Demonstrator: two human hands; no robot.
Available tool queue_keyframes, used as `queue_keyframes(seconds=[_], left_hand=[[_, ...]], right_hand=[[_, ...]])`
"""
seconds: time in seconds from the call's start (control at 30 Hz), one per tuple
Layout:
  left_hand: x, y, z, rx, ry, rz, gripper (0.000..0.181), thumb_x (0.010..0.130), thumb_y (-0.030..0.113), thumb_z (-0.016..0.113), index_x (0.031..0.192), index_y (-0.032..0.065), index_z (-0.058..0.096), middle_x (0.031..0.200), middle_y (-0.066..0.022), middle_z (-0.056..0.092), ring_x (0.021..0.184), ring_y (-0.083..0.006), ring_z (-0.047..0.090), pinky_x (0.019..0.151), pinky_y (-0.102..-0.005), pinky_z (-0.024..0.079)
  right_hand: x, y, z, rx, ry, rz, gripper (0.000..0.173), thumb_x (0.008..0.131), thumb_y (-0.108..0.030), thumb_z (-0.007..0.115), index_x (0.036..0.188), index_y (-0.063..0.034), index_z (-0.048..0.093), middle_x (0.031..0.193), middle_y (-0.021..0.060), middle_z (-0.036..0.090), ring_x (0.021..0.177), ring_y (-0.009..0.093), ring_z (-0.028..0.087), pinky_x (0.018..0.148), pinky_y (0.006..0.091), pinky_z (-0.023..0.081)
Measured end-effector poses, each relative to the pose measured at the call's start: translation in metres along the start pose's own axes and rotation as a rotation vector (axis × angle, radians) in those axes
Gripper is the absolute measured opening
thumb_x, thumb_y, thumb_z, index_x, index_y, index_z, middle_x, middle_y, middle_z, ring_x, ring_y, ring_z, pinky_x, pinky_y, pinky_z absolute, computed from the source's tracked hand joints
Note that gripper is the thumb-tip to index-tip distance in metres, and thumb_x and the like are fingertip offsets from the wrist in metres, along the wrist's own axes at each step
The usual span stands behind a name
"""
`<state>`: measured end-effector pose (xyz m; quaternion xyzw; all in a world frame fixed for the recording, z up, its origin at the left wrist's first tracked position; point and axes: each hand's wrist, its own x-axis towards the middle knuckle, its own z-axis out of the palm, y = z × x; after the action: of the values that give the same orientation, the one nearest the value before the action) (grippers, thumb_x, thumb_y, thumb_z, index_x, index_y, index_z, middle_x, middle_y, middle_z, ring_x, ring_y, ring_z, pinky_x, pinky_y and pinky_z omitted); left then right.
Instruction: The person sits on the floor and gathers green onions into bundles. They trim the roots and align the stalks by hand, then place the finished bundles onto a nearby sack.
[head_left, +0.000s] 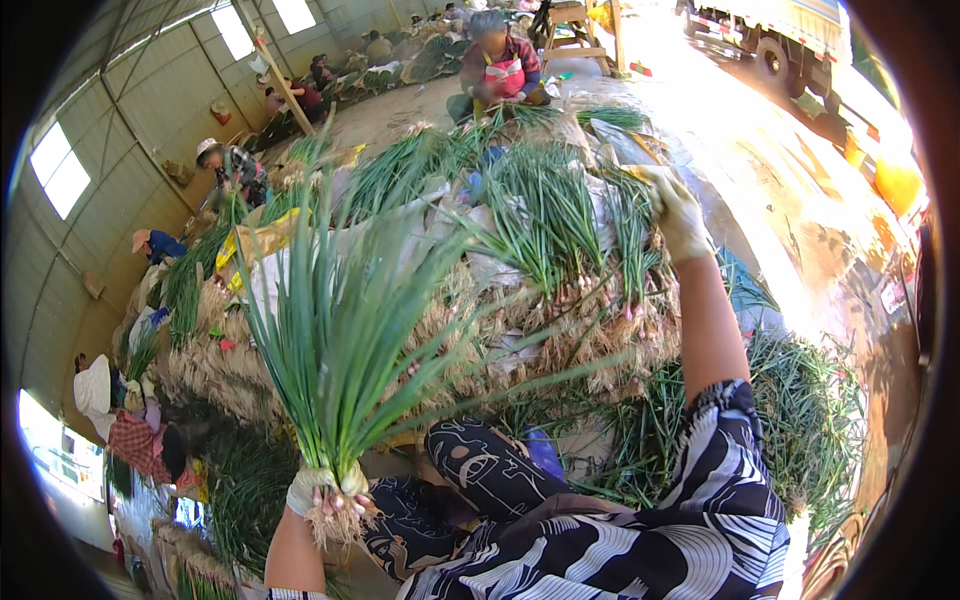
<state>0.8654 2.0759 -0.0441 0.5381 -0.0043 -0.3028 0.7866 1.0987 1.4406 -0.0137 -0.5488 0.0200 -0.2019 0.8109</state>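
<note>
My left hand (330, 487), in a pale glove, grips a big bunch of green onions (337, 360) just above the roots. Its leaves fan upward and its pinkish bulbs and stringy roots hang below the fist. My right hand (677, 214), also gloved, is stretched out to the far right of the pile, beside a small bundle of green onions (634, 247). Whether its fingers hold anything cannot be told. Between the hands, more green onions (540, 217) lie on the heap, their bulbs towards me, over a thick mass of dry roots (600, 337).
Loose green leaves (795, 412) are heaped at my right. Across the pile sits a person in a pink apron (504, 75); other people work along the left side. A wooden stand (574, 52) and a truck (780, 45) stand further back.
</note>
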Motion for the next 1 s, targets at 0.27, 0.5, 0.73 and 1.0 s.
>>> queue_keyframes(seconds=[0.27, 0.5, 0.73, 1.0], left_hand=[[0.039, -0.002, 0.017, -0.407, -0.325, 0.198, 0.034, 0.072, 0.03, 0.064, 0.077, -0.0037, 0.061, 0.062, -0.0107, 0.058, 0.064, -0.0247, 0.062, 0.059, -0.0322, 0.048], [0.041, -0.002, 0.032, -0.504, -0.376, 0.204, 0.029, 0.073, 0.031, 0.062, 0.07, 0.0022, 0.06, 0.058, -0.002, 0.056, 0.062, -0.0148, 0.059, 0.065, -0.0271, 0.042], [0.049, 0.004, 0.082, -0.453, -0.117, 0.14, 0.022, 0.061, 0.021, 0.063, 0.051, 0.0113, 0.047, 0.046, 0.0073, 0.037, 0.041, -0.0066, 0.033, 0.045, -0.0253, 0.025], [0.034, -0.018, 0.071, -0.532, -0.229, 0.068, 0.031, 0.054, 0.017, 0.061, 0.04, 0.0176, 0.034, 0.037, 0.0086, 0.023, 0.034, -0.0092, 0.025, 0.047, -0.0274, 0.022]], right_hand=[[-0.127, 0.115, -0.079, -1.647, -0.956, 0.358, 0.037, 0.093, -0.032, 0.048, 0.127, -0.0156, 0.054, 0.125, 0.0094, 0.054, 0.112, 0.029, 0.054, 0.098, 0.0374, 0.042], [-0.119, 0.088, 0.12, -0.696, -0.567, -0.511, 0.041, 0.09, -0.014, 0.055, 0.131, -0.0152, 0.05, 0.129, 0.0139, 0.054, 0.109, 0.03, 0.058, 0.092, 0.0341, 0.047], [-0.09, 0.124, 0.178, -0.665, -1.003, -0.393, 0.031, 0.094, -0.014, 0.051, 0.123, -0.0051, 0.052, 0.116, 0.0165, 0.058, 0.101, 0.029, 0.058, 0.087, 0.0337, 0.047], [-0.061, 0.14, 0.073, 0.673, -1.251, 0.474, 0.032, 0.094, -0.027, 0.056, 0.112, -0.0013, 0.062, 0.059, -0.0071, 0.047, 0.051, 0.003, 0.043, 0.046, 0.0161, 0.034]])
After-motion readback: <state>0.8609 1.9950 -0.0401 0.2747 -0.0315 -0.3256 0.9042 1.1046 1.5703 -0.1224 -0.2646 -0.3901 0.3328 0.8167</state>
